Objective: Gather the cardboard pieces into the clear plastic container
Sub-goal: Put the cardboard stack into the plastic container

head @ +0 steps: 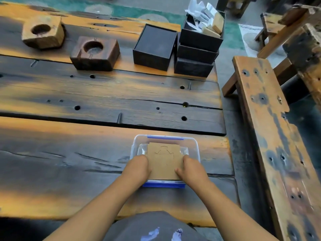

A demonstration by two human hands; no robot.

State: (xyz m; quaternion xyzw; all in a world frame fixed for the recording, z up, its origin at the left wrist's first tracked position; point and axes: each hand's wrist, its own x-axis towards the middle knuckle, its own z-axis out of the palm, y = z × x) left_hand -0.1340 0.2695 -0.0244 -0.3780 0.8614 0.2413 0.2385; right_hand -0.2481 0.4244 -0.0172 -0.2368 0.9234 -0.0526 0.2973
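Hands frame the flat brown cardboard piece [164, 160] from both sides: I see my left hand [139, 166] curled on its left edge and my right hand [192, 168] on its right edge, fingers closed against it. It lies tilted over the near rim of the clear rectangular plastic container with blue clips [195, 145], on the dark weathered wooden table [69, 162].

Brown cardboard piece [164, 160] lies tilted over the clear plastic container [195, 145] — blue-clipped, at the table's near edge.
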